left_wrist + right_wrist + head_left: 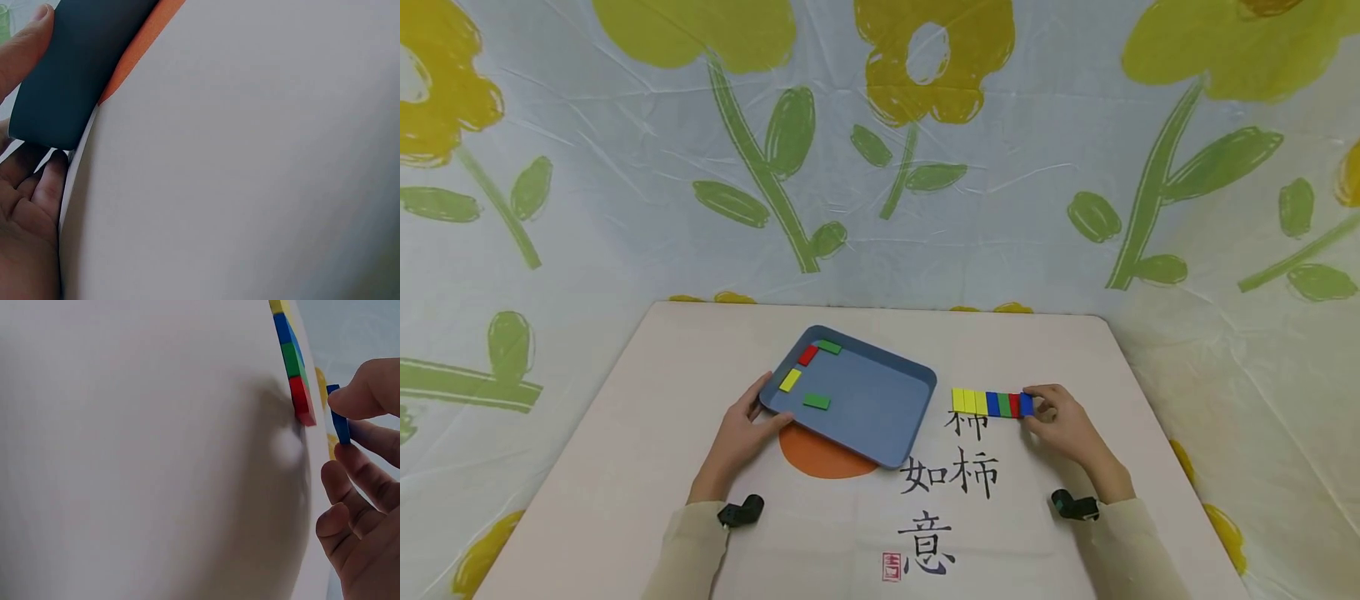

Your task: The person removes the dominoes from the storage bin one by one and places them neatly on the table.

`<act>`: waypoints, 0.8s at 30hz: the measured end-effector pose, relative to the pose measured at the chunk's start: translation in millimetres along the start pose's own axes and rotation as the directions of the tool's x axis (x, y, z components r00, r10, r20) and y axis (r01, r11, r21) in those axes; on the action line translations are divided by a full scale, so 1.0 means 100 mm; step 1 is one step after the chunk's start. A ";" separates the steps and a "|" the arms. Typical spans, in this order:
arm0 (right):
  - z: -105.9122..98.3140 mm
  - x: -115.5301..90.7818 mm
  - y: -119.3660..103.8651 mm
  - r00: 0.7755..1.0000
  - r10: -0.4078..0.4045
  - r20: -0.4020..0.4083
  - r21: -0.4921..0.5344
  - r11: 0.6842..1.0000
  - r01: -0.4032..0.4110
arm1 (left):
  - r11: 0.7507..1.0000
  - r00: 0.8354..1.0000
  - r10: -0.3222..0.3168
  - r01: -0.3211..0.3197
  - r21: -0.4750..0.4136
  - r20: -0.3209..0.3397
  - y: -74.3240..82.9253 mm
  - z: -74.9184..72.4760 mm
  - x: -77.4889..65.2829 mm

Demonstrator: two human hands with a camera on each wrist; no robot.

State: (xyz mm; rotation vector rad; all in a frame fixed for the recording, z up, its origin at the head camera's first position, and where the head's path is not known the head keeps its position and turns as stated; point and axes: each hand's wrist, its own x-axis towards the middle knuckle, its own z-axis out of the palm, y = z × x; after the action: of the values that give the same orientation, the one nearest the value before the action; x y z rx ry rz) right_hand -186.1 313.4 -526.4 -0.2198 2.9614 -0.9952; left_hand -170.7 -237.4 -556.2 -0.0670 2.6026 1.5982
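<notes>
My left hand (pixel 737 435) grips the left corner of a blue-grey tray (pixel 872 398), the thumb on its near side; in the left wrist view the fingers bend about the tray's edge (pixel 75 69). Between thumb and fingers, my right hand (pixel 1071 429) pinches a blue block (pixel 339 419). That block is at the right end of a row of flat blocks: three yellow blocks (pixel 970 402), a blue one, a green block (pixel 1003 405) and a red block (pixel 302 400). In the right wrist view a gap separates the held block from the red one.
Inside the tray lie a red block (pixel 807 356), a yellow block (pixel 790 380) and two green blocks (pixel 817 402), spaced apart. The table's light cloth (pixel 820 533) bears black characters and an orange disc (pixel 823 457), partly under the tray. A flowered curtain (pixel 1000 233) hangs behind.
</notes>
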 end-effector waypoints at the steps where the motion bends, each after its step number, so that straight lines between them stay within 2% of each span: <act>1: 0.00 0.00 0.02 1.000 -0.003 0.002 -0.006 1.000 0.003 | 1.000 1.000 0.001 -0.001 0.000 0.000 0.00 0.00 0.00; 11: -0.07 0.04 0.14 0.999 -0.016 0.035 -0.039 0.999 0.018 | 1.000 1.000 0.003 -0.003 -0.006 0.005 -0.02 0.00 0.00; 18: -0.06 0.06 0.17 0.999 -0.021 0.047 -0.019 1.000 0.022 | 1.000 1.000 -0.014 0.014 -0.008 0.002 -0.02 0.00 0.01; 24: -0.02 0.10 0.19 0.999 -0.039 0.030 -0.015 0.999 0.039 | 1.000 1.000 -0.012 0.012 -0.019 -0.005 -0.04 0.01 0.02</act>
State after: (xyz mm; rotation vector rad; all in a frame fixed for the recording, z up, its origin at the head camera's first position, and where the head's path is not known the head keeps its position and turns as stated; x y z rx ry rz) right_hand -198.1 328.7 -535.8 -0.2908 2.9504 -0.9646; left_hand -171.8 -238.2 -560.9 -0.0875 2.5857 1.6208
